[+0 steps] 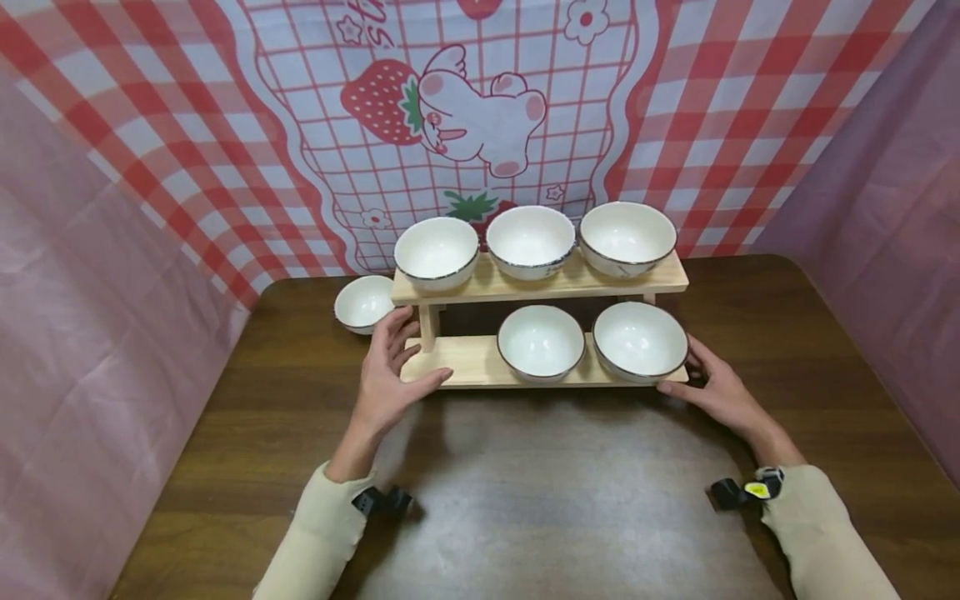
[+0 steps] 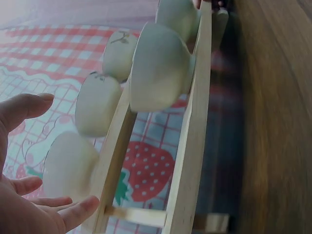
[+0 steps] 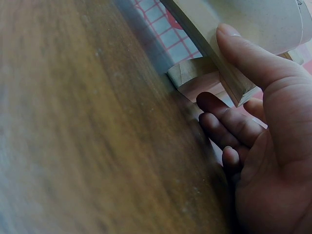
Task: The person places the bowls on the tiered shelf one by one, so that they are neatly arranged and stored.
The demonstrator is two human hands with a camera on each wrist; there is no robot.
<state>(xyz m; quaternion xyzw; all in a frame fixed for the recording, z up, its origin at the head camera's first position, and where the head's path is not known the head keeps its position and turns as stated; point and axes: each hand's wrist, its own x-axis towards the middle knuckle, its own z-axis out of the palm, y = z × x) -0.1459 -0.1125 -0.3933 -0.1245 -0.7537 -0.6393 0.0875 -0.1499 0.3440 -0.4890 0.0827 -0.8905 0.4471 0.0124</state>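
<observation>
A two-tier wooden rack (image 1: 465,357) stands on the table, bearing white bowls with dark rims. Three bowls, a left one (image 1: 437,248), a middle one (image 1: 531,237) and a right one (image 1: 628,233), line the upper shelf. On the lower shelf, a bowl (image 1: 540,340) sits near the middle and another (image 1: 640,340) at the right; its left end is bare. My left hand (image 1: 384,379) is beside the rack's left end, fingers spread and holding nothing. At the lower shelf's right end, my right hand (image 1: 723,398) grips the rack, thumb (image 3: 243,51) over the edge and fingers below.
Another white bowl (image 1: 363,302) stands on the table behind the rack's left end, partly hidden by the upper shelf. A red-and-white checked cloth (image 1: 712,125) hangs behind the brown wooden table (image 1: 270,450), with pink cloth (image 1: 97,333) at the sides.
</observation>
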